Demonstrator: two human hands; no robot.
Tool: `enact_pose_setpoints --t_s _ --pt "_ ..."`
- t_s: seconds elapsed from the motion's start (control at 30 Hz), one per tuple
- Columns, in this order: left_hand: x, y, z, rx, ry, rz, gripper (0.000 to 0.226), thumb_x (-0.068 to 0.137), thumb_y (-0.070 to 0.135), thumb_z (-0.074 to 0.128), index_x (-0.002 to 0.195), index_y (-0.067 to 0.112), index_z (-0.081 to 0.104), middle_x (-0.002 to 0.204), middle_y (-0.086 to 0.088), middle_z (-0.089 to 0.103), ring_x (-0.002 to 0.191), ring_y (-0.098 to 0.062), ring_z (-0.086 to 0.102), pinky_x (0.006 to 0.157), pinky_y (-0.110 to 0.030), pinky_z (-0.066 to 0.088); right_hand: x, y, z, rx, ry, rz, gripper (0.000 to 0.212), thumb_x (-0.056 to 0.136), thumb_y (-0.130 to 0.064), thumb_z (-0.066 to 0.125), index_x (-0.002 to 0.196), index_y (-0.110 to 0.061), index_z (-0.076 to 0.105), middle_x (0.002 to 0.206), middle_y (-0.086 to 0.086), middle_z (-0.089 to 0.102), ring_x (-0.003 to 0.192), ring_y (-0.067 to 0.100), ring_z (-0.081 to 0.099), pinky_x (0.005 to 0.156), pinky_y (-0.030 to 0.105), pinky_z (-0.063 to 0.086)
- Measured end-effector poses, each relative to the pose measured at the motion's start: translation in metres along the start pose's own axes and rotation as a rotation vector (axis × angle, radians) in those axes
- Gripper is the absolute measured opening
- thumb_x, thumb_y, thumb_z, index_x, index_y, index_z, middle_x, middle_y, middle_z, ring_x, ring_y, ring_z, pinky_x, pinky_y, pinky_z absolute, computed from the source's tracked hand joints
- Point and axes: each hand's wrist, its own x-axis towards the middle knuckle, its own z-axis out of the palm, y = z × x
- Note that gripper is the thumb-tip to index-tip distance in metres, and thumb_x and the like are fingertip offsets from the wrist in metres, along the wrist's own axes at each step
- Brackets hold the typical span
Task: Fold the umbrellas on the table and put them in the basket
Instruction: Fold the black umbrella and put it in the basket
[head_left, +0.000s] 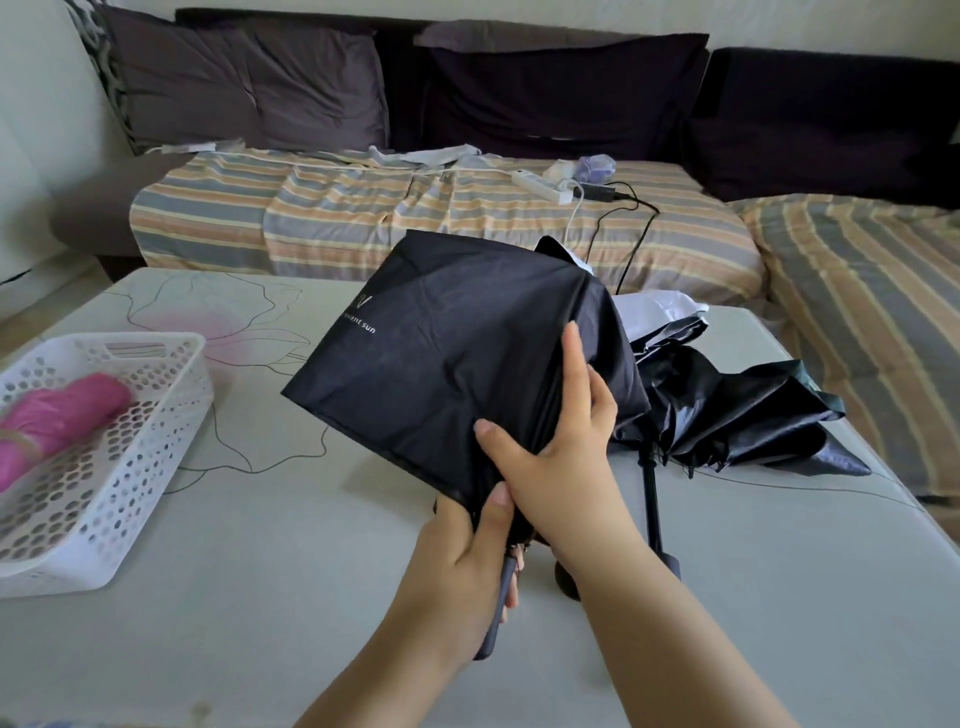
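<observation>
Head view: the left hand (470, 540) grips the handle and gathered lower canopy of the black umbrella (441, 353), raised over the table (260, 597). The right hand (558, 447) clasps the canopy folds, fingers wrapped round the fabric. A second black umbrella (727, 415) lies collapsed just right. The white basket (130, 467), at left, contains a folded pink umbrella (57, 421).
</observation>
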Motion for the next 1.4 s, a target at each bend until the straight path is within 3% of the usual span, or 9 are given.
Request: enact_pose_setpoints --t_s 0.17,0.27,0.37,0.57,0.7,0.8,1.0,1.17,1.4 --pt "-0.006 -0.001 -0.001 0.194 0.037 0.016 0.042 0.094 0.045 0.043 0.129 0.027 0.030 0.066 -0.003 0.064 0.050 -0.017 0.057 0.055 -0.031 0.048 0.004 0.006 -0.002 0.080 0.075 0.032 0.101 0.081 -0.003 0.066 0.133 -0.064 0.005 0.153 -0.009 0.003 0.136 0.011 0.025 0.060 -0.009 0.033" --pt "-0.020 -0.004 -0.001 0.803 0.167 0.251 0.078 0.092 0.043 0.040 0.151 0.028 -0.008 0.065 0.005 0.059 0.050 -0.012 0.055 0.042 -0.015 0.030 0.005 0.009 -0.007 0.084 0.108 0.056 0.099 0.083 0.000 0.064 0.142 -0.057 0.009 0.154 -0.012 -0.002 0.110 -0.005 0.035 0.057 -0.007 0.035" --pt "-0.029 -0.005 0.006 0.970 0.154 0.443 0.068 0.084 0.045 0.036 0.145 0.017 0.038 0.077 0.004 0.066 0.051 -0.016 0.059 0.042 -0.020 0.033 0.005 0.012 -0.007 0.051 0.123 0.041 0.100 0.084 -0.001 0.064 0.144 -0.057 0.006 0.154 -0.017 -0.010 0.093 -0.016 0.024 0.060 -0.011 0.029" --pt "-0.013 -0.001 0.001 0.441 0.061 0.062 0.064 0.065 0.086 0.002 0.127 0.072 -0.006 0.147 0.020 0.037 0.124 -0.007 0.048 0.092 -0.023 0.039 -0.003 0.012 0.008 0.112 0.096 -0.008 0.102 0.082 -0.007 0.069 0.127 -0.072 0.005 0.153 -0.018 -0.004 0.139 -0.002 0.015 0.073 -0.010 0.026" --pt "-0.003 0.005 -0.006 0.309 0.000 0.085 0.069 0.067 0.082 0.023 0.133 0.067 0.014 0.112 0.015 0.066 0.082 -0.007 0.065 0.076 -0.024 0.050 -0.004 0.011 0.005 0.172 0.096 -0.038 0.099 0.082 -0.010 0.070 0.127 -0.072 0.007 0.151 -0.019 0.005 0.135 -0.001 0.021 0.075 -0.008 0.032" --pt "-0.001 0.009 -0.008 0.164 -0.004 0.068 0.065 0.066 0.065 0.046 0.130 0.061 0.033 0.082 0.015 0.070 0.054 -0.014 0.057 0.054 -0.024 0.050 -0.003 0.011 0.002 0.227 0.003 -0.037 0.086 0.078 -0.034 0.072 0.126 -0.076 0.015 0.146 -0.022 0.019 0.133 0.004 0.035 0.099 0.024 0.044" --pt "0.003 0.007 -0.021 -0.114 0.029 -0.058 0.057 0.070 0.045 0.060 0.124 0.026 0.054 0.075 -0.015 0.067 0.044 -0.020 0.051 0.043 -0.026 0.043 0.019 0.010 -0.036 -0.104 0.365 -0.058 0.062 0.088 -0.038 0.063 0.144 -0.031 0.037 0.125 -0.006 0.038 0.096 0.009 0.055 0.089 0.011 0.038" --pt "0.002 0.001 -0.019 -0.111 -0.020 -0.070 0.046 0.070 0.044 0.058 0.112 0.025 0.057 0.071 -0.011 0.064 0.043 -0.020 0.049 0.042 -0.025 0.042 0.029 0.019 -0.066 -0.078 0.357 0.059 0.019 0.087 -0.044 0.063 0.094 -0.026 0.064 0.093 -0.011 0.068 0.090 0.010 0.064 0.084 0.033 0.051" --pt "0.000 -0.002 -0.021 -0.060 -0.072 -0.077 0.073 0.061 0.042 0.086 0.123 0.052 0.050 0.067 0.003 0.063 0.050 -0.017 0.049 0.048 -0.026 0.045 0.029 -0.002 -0.099 0.352 0.283 0.113 0.046 0.101 -0.037 0.044 0.073 -0.010 0.069 0.075 -0.004 0.072 0.068 0.009 0.067 0.062 0.023 0.054"
